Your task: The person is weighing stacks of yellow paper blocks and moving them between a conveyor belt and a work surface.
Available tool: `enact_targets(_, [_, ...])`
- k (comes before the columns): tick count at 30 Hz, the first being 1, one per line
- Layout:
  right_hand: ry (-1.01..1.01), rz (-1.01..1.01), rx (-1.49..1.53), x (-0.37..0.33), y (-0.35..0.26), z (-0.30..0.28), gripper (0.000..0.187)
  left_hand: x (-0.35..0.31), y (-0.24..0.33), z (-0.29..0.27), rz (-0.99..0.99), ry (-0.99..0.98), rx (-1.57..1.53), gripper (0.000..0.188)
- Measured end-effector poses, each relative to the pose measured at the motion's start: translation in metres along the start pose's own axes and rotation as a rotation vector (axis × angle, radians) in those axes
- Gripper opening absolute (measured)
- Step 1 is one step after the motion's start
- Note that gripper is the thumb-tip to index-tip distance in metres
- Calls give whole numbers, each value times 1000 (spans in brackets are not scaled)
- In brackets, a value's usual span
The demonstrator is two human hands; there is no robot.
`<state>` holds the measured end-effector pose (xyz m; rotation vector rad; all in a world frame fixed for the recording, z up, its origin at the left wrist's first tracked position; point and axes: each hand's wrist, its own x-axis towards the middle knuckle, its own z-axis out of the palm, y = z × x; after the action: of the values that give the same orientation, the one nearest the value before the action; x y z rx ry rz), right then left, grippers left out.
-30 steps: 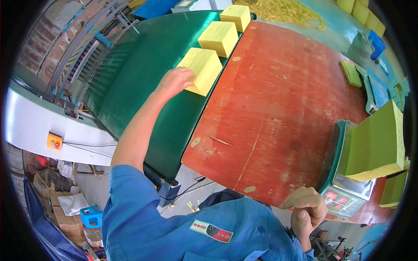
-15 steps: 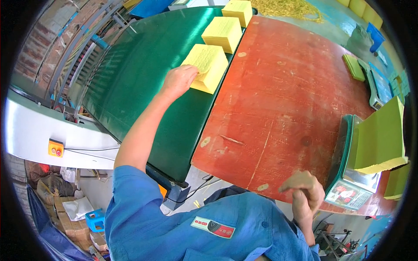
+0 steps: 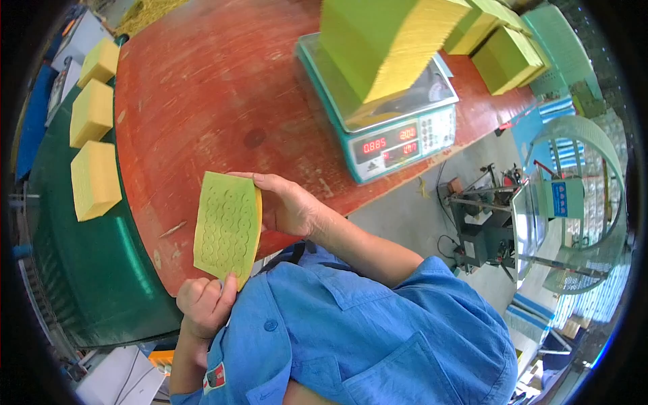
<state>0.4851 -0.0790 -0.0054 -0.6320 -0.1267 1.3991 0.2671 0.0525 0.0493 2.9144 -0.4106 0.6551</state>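
Observation:
A thin stack of yellow-green paper sheets (image 3: 227, 223), its face stamped with a round scalloped pattern, is held tilted in front of my chest. My left hand (image 3: 206, 304) pinches its bottom edge, thumb on the patterned face. Around its upper right side, my right hand (image 3: 289, 206) grips with the thumb on the top edge; some of its fingers are hidden behind the stack. Beyond my right hand stands a teal digital scale (image 3: 398, 145) with a lit red display. A big block of yellow paper (image 3: 378, 47) rests on its metal pan.
Under the scale is a worn red tabletop (image 3: 202, 101). Along its left runs a green conveyor belt (image 3: 101, 283) carrying yellow paper blocks (image 3: 96, 181) in a row. More paper blocks (image 3: 506, 61) lie behind the scale. A large round fan guard (image 3: 587, 202) stands at right.
The view has swung right, toward the scale. My left hand has come away from the paper block on the belt. Both hands now hold the thin paper stack.

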Motion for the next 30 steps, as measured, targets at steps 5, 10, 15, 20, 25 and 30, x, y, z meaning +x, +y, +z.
enact_targets(5, [-58,-107,108,-35,-30,-21,73,27,1,9,94,-176,-44,28])
enact_targets(10, [-27,-142,-160,-77,-76,-38,56,55,26,23,31,86,30,34])
enact_targets(15, [178,-348,-244,-119,-93,-38,39,112,78,42,-819,548,-814,27])
enact_targets(20, [194,-518,-464,-165,-112,-36,36,137,102,52,-1140,425,-1566,32])
enact_targets(25, [159,-599,-552,-206,-166,-34,29,202,104,36,-1161,452,-1443,23])
enact_targets(30, [207,-728,-860,-221,-263,-19,25,310,48,-5,-972,398,-1171,16])
